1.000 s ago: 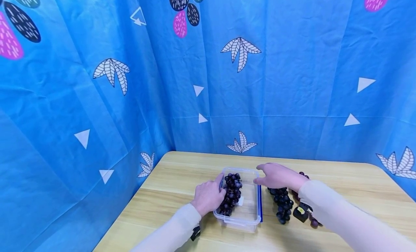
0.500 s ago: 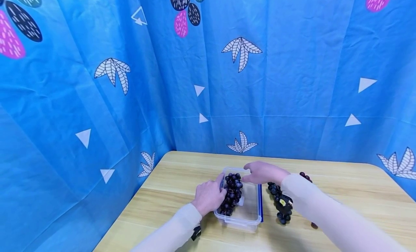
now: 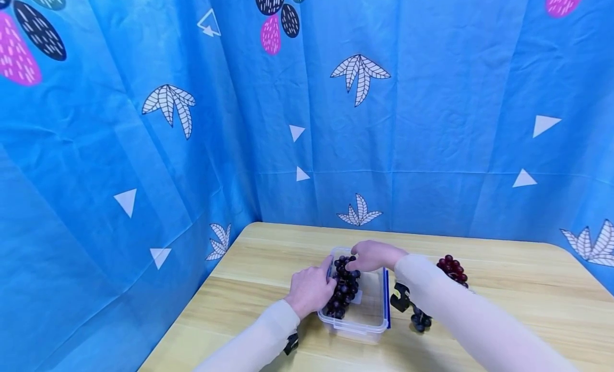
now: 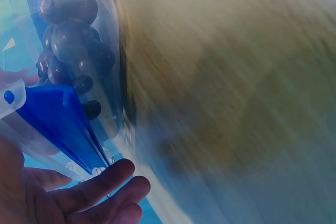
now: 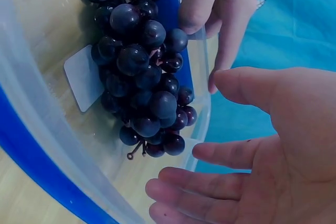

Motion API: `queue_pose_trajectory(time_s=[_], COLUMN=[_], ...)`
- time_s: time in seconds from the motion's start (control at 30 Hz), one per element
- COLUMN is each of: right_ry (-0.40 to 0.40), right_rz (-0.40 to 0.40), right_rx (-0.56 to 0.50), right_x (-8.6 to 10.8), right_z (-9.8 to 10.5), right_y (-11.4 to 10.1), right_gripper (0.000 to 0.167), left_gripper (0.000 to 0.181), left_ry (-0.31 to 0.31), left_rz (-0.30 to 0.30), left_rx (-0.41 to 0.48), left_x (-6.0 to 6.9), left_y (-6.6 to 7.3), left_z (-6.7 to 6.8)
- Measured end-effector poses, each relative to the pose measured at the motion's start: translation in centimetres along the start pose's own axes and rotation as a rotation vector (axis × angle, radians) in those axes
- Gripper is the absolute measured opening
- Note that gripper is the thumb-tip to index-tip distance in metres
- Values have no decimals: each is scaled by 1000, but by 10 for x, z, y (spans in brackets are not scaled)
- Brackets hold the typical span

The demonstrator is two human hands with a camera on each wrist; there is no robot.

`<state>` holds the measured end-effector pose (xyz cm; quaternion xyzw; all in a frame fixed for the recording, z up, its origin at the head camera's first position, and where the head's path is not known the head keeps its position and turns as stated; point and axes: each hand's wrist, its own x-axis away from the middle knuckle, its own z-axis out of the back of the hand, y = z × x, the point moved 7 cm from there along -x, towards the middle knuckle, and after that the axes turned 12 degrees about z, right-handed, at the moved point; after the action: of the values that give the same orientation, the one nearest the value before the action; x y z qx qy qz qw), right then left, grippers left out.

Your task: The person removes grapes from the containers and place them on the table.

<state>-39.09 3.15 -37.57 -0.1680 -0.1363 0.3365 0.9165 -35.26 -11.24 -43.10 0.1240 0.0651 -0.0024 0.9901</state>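
A clear plastic food container (image 3: pixel 355 327) with blue side latches stands on the wooden table. Along its left side inside lies a bunch of dark grapes (image 3: pixel 342 294), its stem showing in the right wrist view. My left hand (image 3: pixel 312 289) holds the left wall, with the thumb at the inner side and fingers outside by the blue latch (image 4: pixel 63 124). Over the far end of the grapes hovers my right hand (image 3: pixel 376 256), fingers spread and nothing in them. In the right wrist view, the fingertips (image 5: pixel 170 177) appear apart from the grapes (image 5: pixel 142 77).
Right of the container lies a blue-black bunch of grapes (image 3: pixel 420 321), mostly hidden by my right arm. A red bunch of grapes (image 3: pixel 452 269) shows partly beyond the sleeve. A white pad (image 5: pixel 85 77) lies at the container's bottom. Blue patterned cloth (image 3: pixel 431 121) hangs behind the table (image 3: pixel 283 244).
My right hand has moved left, from the container's right rim to above the far end of the grapes inside. The left hand stays at the left wall.
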Motion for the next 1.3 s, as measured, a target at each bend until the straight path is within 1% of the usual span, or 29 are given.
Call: queue_pose_trajectory(time_s=[0.1,0.2,0.33,0.47,0.6,0.7,0.83,0.97,1.13,1.3], right_ry=[-2,-6,-17,-33,-44,-47,-60,-67,-58,-71], right_rz=[6,8,-26,-69,-80,-90,-127,-145,-139,-111], right_rx=[8,21,19,9,6,-4,-39,-52,-54,-86], right_x=[-5,-8,-12,-15,-20,-23,-25,-27,-30,-33], right_z=[-1,-1,-2,-4,-6,-9,-12,-16,-20,-27], right_y=[0,1,4,5,4,5,6,6,4,0], right_gripper=[61,60,57,43,31,29,26,26,29,20], left_gripper=[63,63,64,63,63,63,63,63,62,61], left_ry=[16,12,9,4,14,17,10,15,9,17], left_rz=[-3,-5,-11,-10,-16,-18,-16,-17,-13,-8], left_rx=[-7,-12,-13,-12,-10,-12,-13,-6,0,-6], left_x=[-1,-1,-1,-2,-2,-2,-2,-2,-2,-2], left_y=[1,3,4,4,4,4,4,3,1,1], left_z=[1,1,2,2,3,3,2,2,0,-1])
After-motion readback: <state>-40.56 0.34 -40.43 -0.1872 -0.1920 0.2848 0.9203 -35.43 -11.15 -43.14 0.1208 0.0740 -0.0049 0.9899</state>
